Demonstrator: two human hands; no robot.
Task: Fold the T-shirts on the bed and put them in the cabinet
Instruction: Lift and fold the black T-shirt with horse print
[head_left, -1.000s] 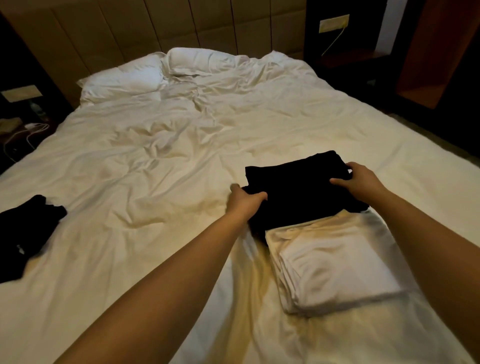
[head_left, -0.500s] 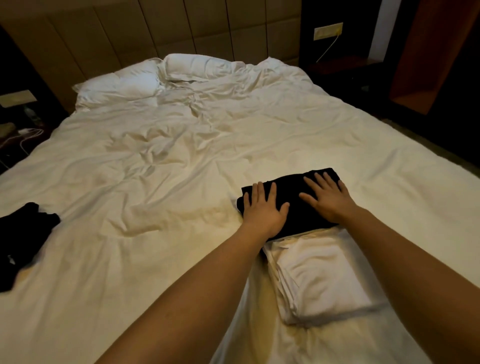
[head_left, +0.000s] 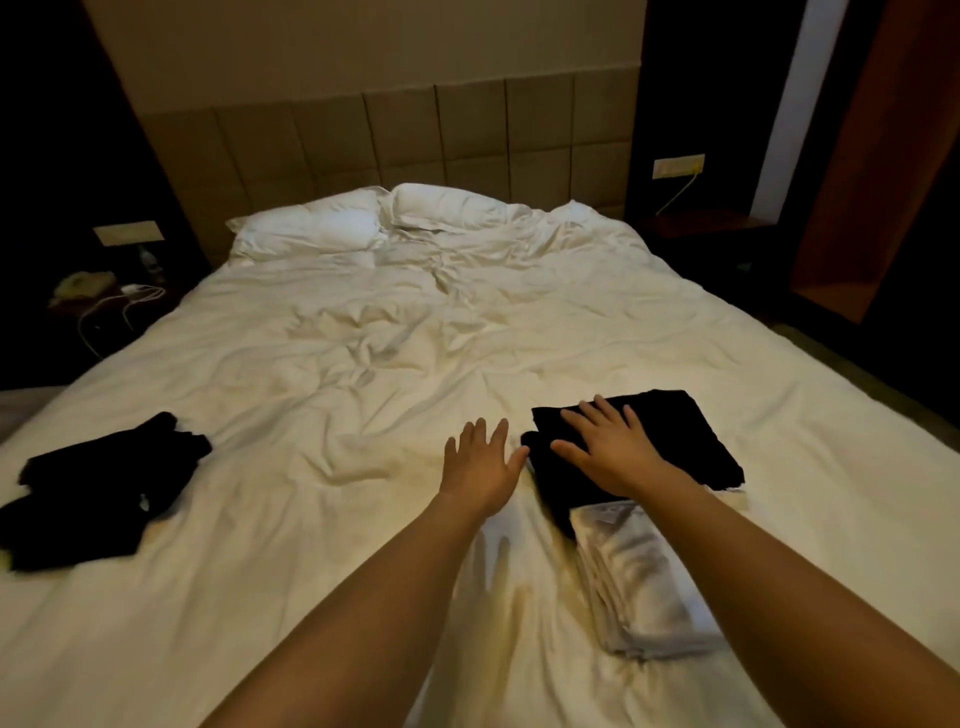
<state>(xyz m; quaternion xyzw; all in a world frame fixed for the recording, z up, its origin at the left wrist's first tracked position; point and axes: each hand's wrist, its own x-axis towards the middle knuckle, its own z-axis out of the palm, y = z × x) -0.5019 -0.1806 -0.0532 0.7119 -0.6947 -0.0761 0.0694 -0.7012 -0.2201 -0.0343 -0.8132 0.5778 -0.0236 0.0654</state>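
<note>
bed (head_left: 363, 322): rumpled white sheet, two pillows (head_left: 311, 231) at padded headboard (head_left: 415, 140) | black tee (head_left: 670, 441): folded, bed's right side, overlapping white tee (head_left: 639, 587) | right hand (head_left: 608, 447): flat on black tee, fingers spread | left hand (head_left: 480, 467): fingers straight, beside it over sheet | unfolded black shirt (head_left: 98, 488): bed's left edge | nightstand (head_left: 104, 301): left of bed, phone, cables | wooden cabinet (head_left: 878, 171): right of bed

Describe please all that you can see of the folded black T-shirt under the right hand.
The folded black T-shirt is a flat, roughly rectangular bundle of soft dark cloth on the white bed sheet. Its near edge overlaps the folded white T-shirt. The right hand rests flat on its left part, fingers spread.
</note>
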